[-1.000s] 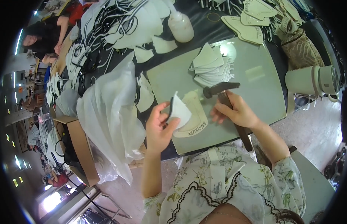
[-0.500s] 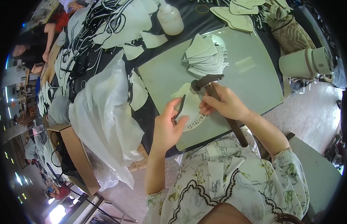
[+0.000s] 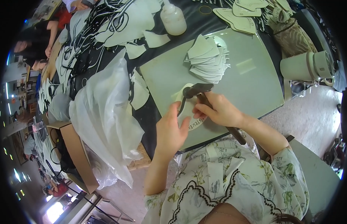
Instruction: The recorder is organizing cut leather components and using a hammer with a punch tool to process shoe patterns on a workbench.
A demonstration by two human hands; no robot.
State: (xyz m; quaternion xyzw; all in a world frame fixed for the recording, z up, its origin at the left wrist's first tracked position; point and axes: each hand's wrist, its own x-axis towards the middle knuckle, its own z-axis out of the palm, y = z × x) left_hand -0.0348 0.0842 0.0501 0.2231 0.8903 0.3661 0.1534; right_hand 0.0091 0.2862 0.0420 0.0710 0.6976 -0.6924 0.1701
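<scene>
My right hand (image 3: 222, 110) grips the handle of a hammer (image 3: 236, 136). Its dark head (image 3: 199, 89) is over the upper part of a pale curved piece (image 3: 194, 118), which has lettering along its lower edge. Along the piece's left edge runs a narrow black strip (image 3: 183, 105), partly covered by the hammer. My left hand (image 3: 169, 130) is curled at that edge, forefinger and thumb on either side of the strip; its other fingers are mostly hidden. Both lie on a smooth pale green board (image 3: 251, 87).
Beyond the piece stands a fanned stack of white cut pieces (image 3: 207, 59). A white bottle (image 3: 173, 20) is behind it. Left are a translucent plastic sheet (image 3: 106, 112), a cardboard box (image 3: 80, 156) and tangled black-and-white strips (image 3: 84, 48). A pale flask (image 3: 305, 67) stands at right.
My right hand and the hammer have moved left and slightly nearer, so the head now reaches the black strip's upper end. My left hand has shifted only slightly.
</scene>
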